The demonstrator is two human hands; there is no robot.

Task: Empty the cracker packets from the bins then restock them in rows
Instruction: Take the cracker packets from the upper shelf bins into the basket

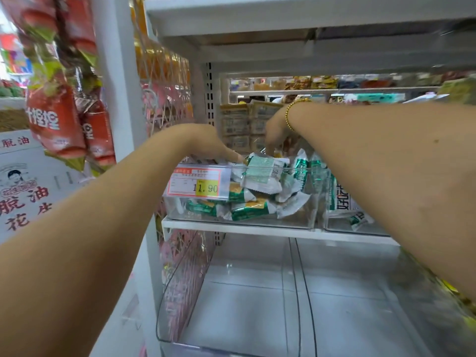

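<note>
Topmost cracker packet (261, 172) lay crosswise on the bin (298, 217) rim, just under my right hand (277, 132), grip unreadable; left hand (208, 143) lay straight-fingered beside it.

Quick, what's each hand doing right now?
Left hand: open, fingers lying on the cracker packets.
Right hand: fingers down among packets; grip cannot be told.

Clear plastic, glossy film, painted metal.
Cracker packets (247, 211) in shiny, crinkled green-and-white film; bin (296, 222) of smooth transparent plastic, likewise the lower bins (257, 292) nearer; shelf (231, 229) in matt white painted metal; paper price tag (198, 184); far left, red sausage packs (54, 124) in glossy wrap; beaded bracelet (289, 117) with gold metallic sheen.
</note>
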